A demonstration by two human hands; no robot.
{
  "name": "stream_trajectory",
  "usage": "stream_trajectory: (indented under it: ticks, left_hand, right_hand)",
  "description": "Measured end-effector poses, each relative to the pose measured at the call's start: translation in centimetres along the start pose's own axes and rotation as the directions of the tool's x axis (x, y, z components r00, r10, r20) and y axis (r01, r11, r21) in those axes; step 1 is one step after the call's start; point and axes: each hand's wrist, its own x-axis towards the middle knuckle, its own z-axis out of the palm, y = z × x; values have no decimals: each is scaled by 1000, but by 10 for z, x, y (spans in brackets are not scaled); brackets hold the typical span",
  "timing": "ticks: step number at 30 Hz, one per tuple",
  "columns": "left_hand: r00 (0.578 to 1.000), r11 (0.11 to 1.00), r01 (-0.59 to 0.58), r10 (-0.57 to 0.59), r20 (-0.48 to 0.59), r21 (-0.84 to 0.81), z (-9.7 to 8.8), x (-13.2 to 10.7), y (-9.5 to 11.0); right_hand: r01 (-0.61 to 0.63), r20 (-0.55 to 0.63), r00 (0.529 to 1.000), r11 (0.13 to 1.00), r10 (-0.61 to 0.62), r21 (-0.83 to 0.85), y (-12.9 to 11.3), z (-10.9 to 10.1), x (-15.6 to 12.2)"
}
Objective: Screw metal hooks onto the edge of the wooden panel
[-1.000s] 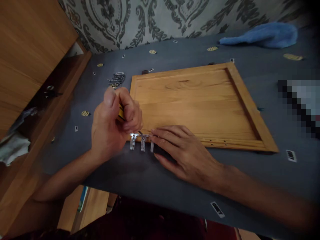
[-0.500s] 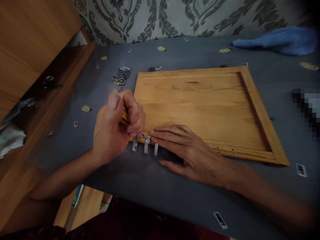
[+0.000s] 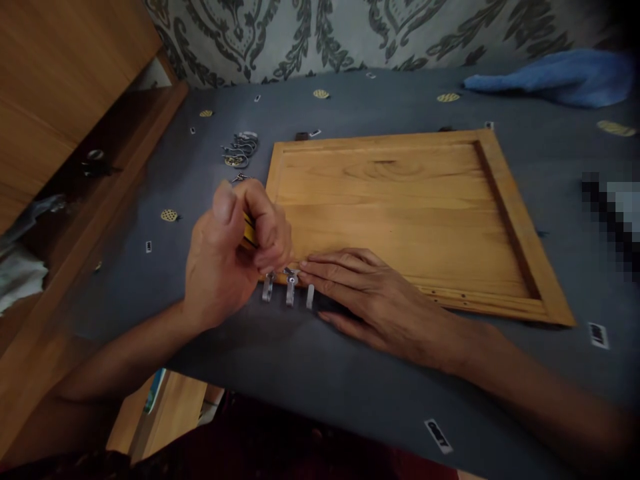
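A wooden board with a raised frame [image 3: 350, 200] lies flat on the dark table. My left hand [image 3: 225, 247] is closed around the yellow and black handle of a screwdriver [image 3: 249, 232], above the board's near left corner. The fist hides most of the tool and its tip. Metal hooks stick out past the near edge: one hook [image 3: 268, 288] by my left fist, another hook [image 3: 291, 290] with a screw in it, and a third hook [image 3: 310, 296] partly under my right fingers. My right hand [image 3: 370, 297] lies flat over the near frame rail, fingers stretched out.
Several loose metal hooks [image 3: 242, 148] lie in a pile beyond my left hand, with small screws [image 3: 241, 177] nearer to it. A blue cloth [image 3: 560, 79] rests at the back right by the patterned wall. On the left stands a wooden cabinet [image 3: 75, 87] with an open shelf.
The view has shifted very slightly. My left hand keeps its grip on the screwdriver, and my right hand stays flat on the board's edge, its thumb a little closer to the hooks.
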Motion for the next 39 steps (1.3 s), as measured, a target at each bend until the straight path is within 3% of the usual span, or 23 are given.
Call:
stream_trajectory:
  ticks: [7, 10, 14, 23, 29, 33, 39]
  left_hand:
    - [997, 998, -37, 34, 70, 42, -5, -3, -2]
    - [990, 989, -63, 45, 131, 135, -11, -5, -4]
    - [987, 951, -136, 107, 118, 277, -9, -5, -3]
    - [1000, 998, 6, -7, 13, 65, 16, 8, 6]
    - [998, 1000, -9, 10, 67, -10, 23, 10, 0]
    - [997, 999, 5, -8, 79, 44, 25, 12, 0]
    - [974, 995, 91, -81, 213, -38, 20, 20, 3]
  right_hand:
    - [-10, 3, 1000, 1000, 10, -5, -2, -1, 1]
    - [-8, 5, 1000, 1000, 8, -7, -3, -1, 1]
    - [-14, 3, 1000, 1000, 14, -10, -2, 1, 0]
    - [-29, -15, 999, 999, 28, -32, -3, 3, 0]
    - [-24, -31, 999, 999, 23, -26, -3, 4, 1]
    - [-26, -21, 999, 999, 25, -25, -3, 3, 1]
    - [-33, -30, 999, 999, 32, -11, -4, 2, 2]
